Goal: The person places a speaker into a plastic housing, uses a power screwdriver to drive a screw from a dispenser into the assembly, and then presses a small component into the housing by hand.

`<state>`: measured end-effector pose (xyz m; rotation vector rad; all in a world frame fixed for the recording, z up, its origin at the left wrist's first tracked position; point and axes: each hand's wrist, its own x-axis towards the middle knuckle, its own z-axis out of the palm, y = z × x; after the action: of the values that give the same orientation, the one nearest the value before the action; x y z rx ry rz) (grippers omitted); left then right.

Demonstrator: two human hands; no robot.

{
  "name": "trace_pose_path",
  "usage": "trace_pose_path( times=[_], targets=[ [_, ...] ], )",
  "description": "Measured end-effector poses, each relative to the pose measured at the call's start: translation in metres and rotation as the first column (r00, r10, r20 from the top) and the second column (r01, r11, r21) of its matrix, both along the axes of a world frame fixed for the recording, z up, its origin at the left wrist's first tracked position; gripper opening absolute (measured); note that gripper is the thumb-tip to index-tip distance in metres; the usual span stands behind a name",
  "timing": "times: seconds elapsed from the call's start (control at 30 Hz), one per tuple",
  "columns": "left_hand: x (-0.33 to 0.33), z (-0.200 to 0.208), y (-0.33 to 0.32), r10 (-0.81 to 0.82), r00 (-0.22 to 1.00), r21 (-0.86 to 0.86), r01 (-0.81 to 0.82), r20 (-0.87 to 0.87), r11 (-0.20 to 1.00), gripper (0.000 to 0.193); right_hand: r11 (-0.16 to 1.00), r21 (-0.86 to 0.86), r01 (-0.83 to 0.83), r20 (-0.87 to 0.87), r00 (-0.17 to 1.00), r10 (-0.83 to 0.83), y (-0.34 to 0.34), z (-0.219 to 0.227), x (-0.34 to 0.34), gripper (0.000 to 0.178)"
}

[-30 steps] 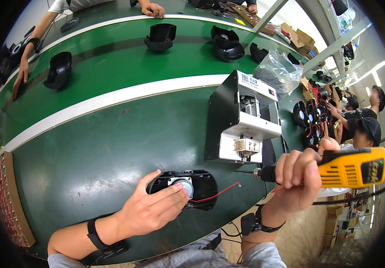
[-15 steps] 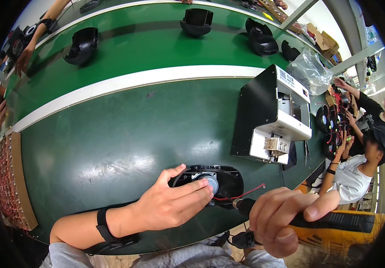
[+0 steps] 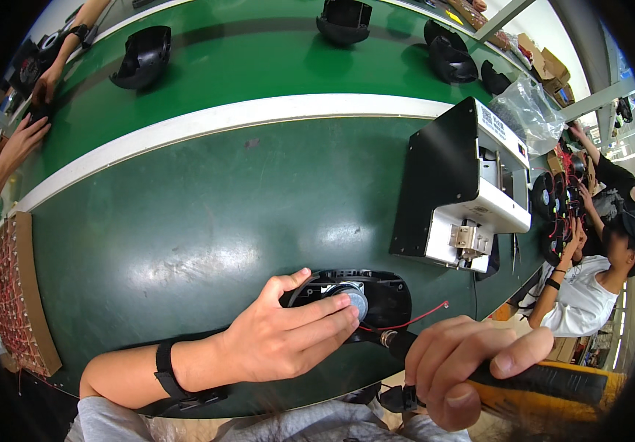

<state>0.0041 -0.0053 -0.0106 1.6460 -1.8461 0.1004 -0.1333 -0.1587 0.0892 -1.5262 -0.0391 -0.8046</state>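
Our left hand (image 3: pixel 284 340) pins the black fan housing (image 3: pixel 376 295) flat, fingers spread. Our right hand (image 3: pixel 461 365) grips the yellow screwdriver (image 3: pixel 553 387); next its tip probably needs seating on a screw.

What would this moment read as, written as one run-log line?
left hand: steadies silver motor in black housing | right hand: grips yellow-black electric screwdriver, tip beside housing | surface: green bench
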Motion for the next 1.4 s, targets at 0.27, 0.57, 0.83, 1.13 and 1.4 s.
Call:
trace_pose_path(
  times=[0.27,0.57,0.83,1.13,1.4],
  targets=[
    [0.0,0.003,0.0,0.011,1.0,0.008,-0.011,0.024,1.0,0.04,1.0,-0.003,-0.022,0.009,1.0,0.022,0.0,-0.001,0.001,0.039],
    [-0.001,0.001,-0.001,0.032,0.999,-0.006,-0.032,0.042,0.999,0.038,0.943,-0.075,-0.324,-0.146,0.939,0.311,-0.02,0.013,-0.001,0.038],
    [-0.002,0.001,-0.002,0.027,0.998,-0.012,-0.026,0.056,1.0,0.039,0.76,0.221,-0.611,-0.265,0.713,0.65,-0.047,0.002,-0.01,0.041],
    [-0.003,0.0,-0.003,0.028,0.998,-0.025,-0.027,0.048,0.999,0.038,0.721,0.312,-0.619,-0.428,0.586,0.688,-0.056,0.013,-0.018,0.043],
    [-0.003,0.001,-0.007,0.026,1.0,-0.117,-0.025,-0.001,0.993,0.021,0.923,-0.093,-0.372,-0.161,0.921,0.355,-0.019,0.0,0.0,0.033]
  ],
)
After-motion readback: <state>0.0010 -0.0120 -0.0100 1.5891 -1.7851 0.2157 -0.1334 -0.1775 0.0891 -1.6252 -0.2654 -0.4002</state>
